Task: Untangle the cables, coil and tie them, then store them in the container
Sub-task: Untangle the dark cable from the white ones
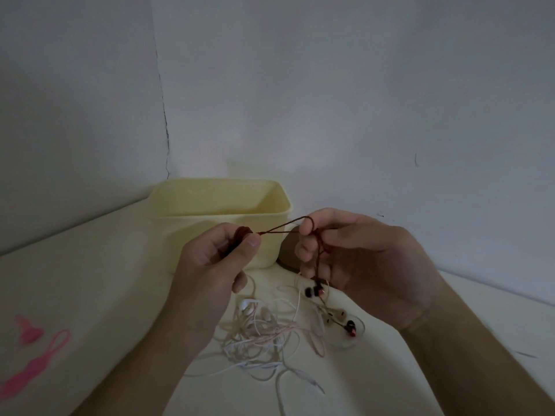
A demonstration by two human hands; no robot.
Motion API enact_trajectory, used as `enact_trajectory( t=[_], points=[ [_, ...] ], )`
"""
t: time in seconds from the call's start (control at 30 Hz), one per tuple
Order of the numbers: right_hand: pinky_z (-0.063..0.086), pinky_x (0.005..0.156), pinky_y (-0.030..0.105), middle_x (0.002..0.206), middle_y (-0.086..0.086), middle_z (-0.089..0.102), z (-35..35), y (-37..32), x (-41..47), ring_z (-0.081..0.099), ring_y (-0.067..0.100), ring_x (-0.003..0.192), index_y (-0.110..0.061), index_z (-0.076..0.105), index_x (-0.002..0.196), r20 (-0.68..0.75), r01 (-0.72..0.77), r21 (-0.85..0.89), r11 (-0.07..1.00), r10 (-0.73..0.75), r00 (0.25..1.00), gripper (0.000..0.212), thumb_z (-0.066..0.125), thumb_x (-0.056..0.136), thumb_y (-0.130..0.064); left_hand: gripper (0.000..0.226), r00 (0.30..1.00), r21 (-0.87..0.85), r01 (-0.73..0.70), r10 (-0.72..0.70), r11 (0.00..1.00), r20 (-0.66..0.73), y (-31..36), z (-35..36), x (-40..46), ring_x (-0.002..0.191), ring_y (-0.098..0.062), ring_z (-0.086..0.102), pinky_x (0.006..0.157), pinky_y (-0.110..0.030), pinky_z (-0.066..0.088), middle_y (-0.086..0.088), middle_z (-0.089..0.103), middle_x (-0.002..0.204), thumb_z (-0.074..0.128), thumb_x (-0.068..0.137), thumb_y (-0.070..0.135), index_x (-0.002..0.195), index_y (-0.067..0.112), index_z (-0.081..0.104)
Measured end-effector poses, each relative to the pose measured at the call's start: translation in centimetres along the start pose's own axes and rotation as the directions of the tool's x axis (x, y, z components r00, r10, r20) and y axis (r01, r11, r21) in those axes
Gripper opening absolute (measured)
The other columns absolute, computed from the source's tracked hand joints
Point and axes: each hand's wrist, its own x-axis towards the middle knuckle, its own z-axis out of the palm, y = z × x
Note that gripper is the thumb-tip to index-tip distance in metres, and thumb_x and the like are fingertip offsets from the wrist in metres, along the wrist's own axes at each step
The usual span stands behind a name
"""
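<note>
White table (90,295) set against a pale wall (330,85). Yellow container (216,217) stands open-topped at the back, near the corner. Left hand (216,256) pinches a small coil of the dark red cable (282,228) between thumb and fingers. Right hand (354,256) has fingers curled around the same cable, whose earbuds hang below it. A taut loop spans between both hands. White cables (264,337) lie tangled on the table beneath. Pink ties (33,361) lie at far left.
</note>
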Motion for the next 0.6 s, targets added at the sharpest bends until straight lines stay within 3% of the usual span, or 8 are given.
enact_trajectory(
  t=[0.2, 0.37, 0.5, 0.6],
  points=[
    [0.054, 0.063, 0.033, 0.076, 0.016, 0.068, -0.17, -0.31, -0.24, 0.063, 0.028, 0.066, 0.001, 0.078, 0.115, -0.021, 0.0, 0.0, 1.0, 0.0, 1.0, 0.043, 0.051, 0.082, -0.001, 0.018, 1.0, 0.026, 0.007, -0.006, 1.0, -0.023, -0.37, -0.18, 0.19, 0.055, -0.012, 0.035, 0.049, -0.03, 0.033, 0.001, 0.043, 0.065, 0.07, 0.095, 0.01, 0.085, -0.004, 0.064],
    [0.051, 0.07, 0.037, 0.071, 0.016, 0.069, 0.01, -0.72, -0.54, 0.062, 0.031, 0.06, -0.005, 0.074, 0.131, 0.01, 0.008, -0.076, 0.997, -0.007, 1.0, 0.063, 0.046, 0.076, 0.003, 0.017, 0.997, 0.02, 0.029, -0.027, 0.999, -0.072, -0.56, -0.26, 0.44, 0.054, -0.01, 0.035, 0.048, -0.028, 0.033, 0.005, 0.044, 0.062, 0.068, 0.096, 0.008, 0.084, -0.003, 0.066],
    [0.053, 0.063, 0.038, 0.071, 0.021, 0.068, 0.14, -0.57, -0.36, 0.063, 0.032, 0.059, 0.009, 0.069, 0.113, 0.045, -0.078, -0.057, 0.995, 0.08, 0.996, 0.044, 0.046, 0.076, -0.001, 0.021, 0.996, 0.017, 0.034, -0.032, 0.999, -0.078, -0.54, -0.38, 0.52, 0.055, -0.01, 0.035, 0.049, -0.028, 0.032, 0.004, 0.042, 0.062, 0.068, 0.096, 0.007, 0.077, 0.001, 0.062],
    [0.054, 0.06, 0.034, 0.077, 0.024, 0.069, 0.58, -0.54, -0.33, 0.066, 0.034, 0.063, 0.0, 0.065, 0.096, -0.04, -0.125, -0.163, 0.979, 0.12, 0.992, 0.021, 0.055, 0.078, -0.003, 0.02, 0.995, 0.012, 0.032, -0.031, 0.999, -0.092, -0.54, -0.44, 0.58, 0.054, -0.009, 0.035, 0.048, -0.028, 0.032, 0.005, 0.043, 0.061, 0.068, 0.096, 0.007, 0.079, 0.0, 0.062]
  ],
)
